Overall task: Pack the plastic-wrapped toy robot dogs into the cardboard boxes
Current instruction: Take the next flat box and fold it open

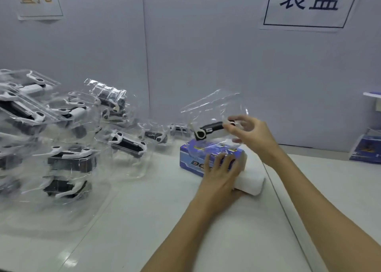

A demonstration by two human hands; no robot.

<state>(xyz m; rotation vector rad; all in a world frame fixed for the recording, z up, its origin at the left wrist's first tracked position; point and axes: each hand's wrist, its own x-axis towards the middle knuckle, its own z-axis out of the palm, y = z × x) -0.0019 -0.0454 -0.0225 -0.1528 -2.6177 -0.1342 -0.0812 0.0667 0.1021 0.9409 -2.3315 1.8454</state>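
Right hand (250,135) pinches clear-plastic-wrapped black-and-white toy robot dog (210,130) above blue printed cardboard box (196,158); left hand (219,168), fingers straight, presses box.

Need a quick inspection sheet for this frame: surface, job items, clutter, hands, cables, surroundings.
Surface: white table.
Job's things: wrapped toy dog held above blue box; pile of wrapped dogs at left.
Clutter: white block beside the box.
Grippers: left hand rests flat on the box; right hand pinches the wrapped dog.
Cables: nothing seen.
Surroundings: grey wall with paper signs; more blue boxes at right.
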